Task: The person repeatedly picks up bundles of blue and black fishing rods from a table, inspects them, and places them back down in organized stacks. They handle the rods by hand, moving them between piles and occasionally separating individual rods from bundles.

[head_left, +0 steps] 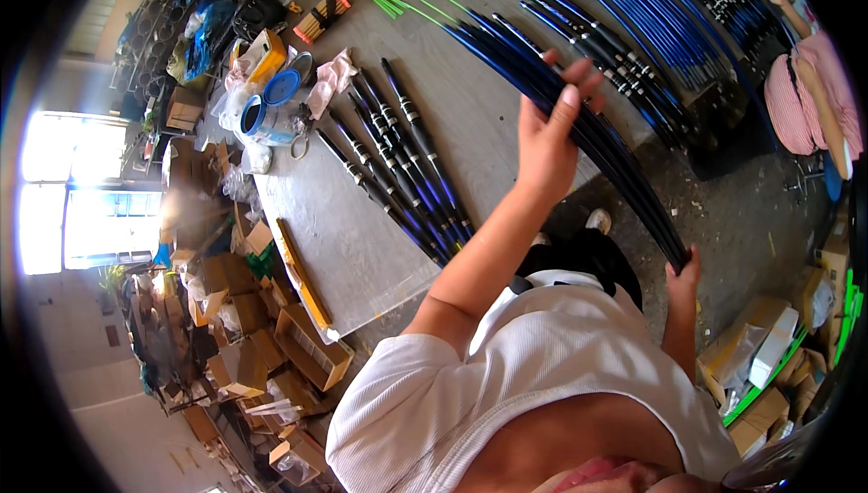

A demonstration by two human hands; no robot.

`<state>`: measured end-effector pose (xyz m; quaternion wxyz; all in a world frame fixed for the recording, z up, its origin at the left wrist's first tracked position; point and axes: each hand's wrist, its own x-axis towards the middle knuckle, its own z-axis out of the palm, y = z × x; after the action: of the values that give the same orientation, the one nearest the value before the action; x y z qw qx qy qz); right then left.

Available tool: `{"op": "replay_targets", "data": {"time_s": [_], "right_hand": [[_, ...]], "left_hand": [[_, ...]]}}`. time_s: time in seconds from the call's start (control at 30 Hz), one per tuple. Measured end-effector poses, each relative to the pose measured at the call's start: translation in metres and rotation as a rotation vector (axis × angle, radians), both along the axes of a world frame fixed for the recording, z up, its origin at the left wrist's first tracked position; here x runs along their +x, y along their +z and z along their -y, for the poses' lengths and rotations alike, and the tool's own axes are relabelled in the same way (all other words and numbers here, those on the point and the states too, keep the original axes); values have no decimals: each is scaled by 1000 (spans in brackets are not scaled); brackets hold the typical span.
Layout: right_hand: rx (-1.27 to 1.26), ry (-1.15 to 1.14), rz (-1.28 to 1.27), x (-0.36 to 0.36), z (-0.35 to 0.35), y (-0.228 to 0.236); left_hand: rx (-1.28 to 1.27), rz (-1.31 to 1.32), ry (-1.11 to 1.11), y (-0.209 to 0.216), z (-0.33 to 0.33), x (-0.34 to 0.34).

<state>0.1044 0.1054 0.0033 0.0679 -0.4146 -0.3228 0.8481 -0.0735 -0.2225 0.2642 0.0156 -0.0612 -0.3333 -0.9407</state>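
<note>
A bundle of dark blue-black fishing rod sections (624,172) slants across in front of me, its far ends over the table and its near end low on the right. My left hand (550,145) is around the middle of the bundle, thumb on top and the blurred fingers on the far side. At the near end, my right hand (685,274) grips the rod ends. Left of the bundle, several black and blue fishing rods with reel seats (398,145) lie on the grey table (316,213). Another group of fishing rods (601,54) lies beyond my left hand.
Many blue rod sections (633,18) lie at the far right. A person in a pink striped top (800,99) is beside them. Blue-lidded tub (262,122), pink cloth (331,80) and yellow level-like bar (303,276) sit along the table's left side. Cardboard boxes (312,348) crowd the left floor.
</note>
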Motion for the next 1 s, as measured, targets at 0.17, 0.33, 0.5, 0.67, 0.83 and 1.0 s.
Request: {"op": "replay_targets", "data": {"time_s": [0.17, 0.33, 0.5, 0.67, 0.83, 1.0], "right_hand": [[116, -34, 187, 53, -25, -2], [25, 16, 187, 91, -43, -16], [-68, 75, 141, 146, -91, -32], [133, 22, 444, 205, -139, -27], [218, -95, 711, 284, -207, -39], [467, -4, 844, 425, -307, -98]], "left_hand": [[-15, 111, -130, -22, -19, 20], [-16, 166, -341, -42, -81, 64], [-71, 168, -382, -35, -129, 88], [-44, 297, -421, -58, -179, 114], [-15, 479, -461, -108, -220, 144], [80, 601, -543, -144, -234, 154]]}}
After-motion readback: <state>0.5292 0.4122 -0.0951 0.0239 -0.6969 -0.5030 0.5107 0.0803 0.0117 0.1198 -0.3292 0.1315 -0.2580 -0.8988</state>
